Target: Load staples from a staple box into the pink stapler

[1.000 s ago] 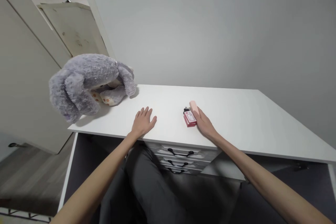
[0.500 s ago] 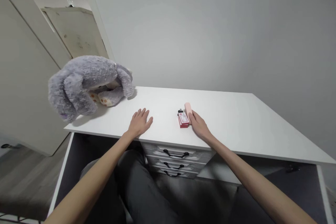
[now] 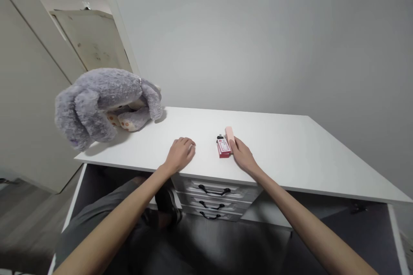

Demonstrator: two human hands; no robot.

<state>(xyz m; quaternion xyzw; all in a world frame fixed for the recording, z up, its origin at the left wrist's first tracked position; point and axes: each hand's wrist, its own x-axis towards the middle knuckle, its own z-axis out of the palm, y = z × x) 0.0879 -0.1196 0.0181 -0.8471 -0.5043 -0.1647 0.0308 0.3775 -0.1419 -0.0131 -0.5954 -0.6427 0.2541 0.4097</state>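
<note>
My right hand [image 3: 242,156] rests on the white desk [image 3: 290,146], its fingers closed on the near end of a pale pink bar [image 3: 229,133]. Touching the bar's left side lies a small red box [image 3: 223,149] with a white label. A small black item [image 3: 220,137] sits just beyond the box. My left hand [image 3: 180,153] lies on the desk about a hand's width left of the box, fingers curled under, holding nothing.
A big grey plush toy [image 3: 103,105] slumps over the desk's back left corner. A drawer unit with black handles [image 3: 213,191] stands under the desk, between my arms. A plain wall runs behind, a door on the left.
My left hand has slid a little right toward the box and its fingers have curled from flat to bent. My right hand stays on the pink bar.
</note>
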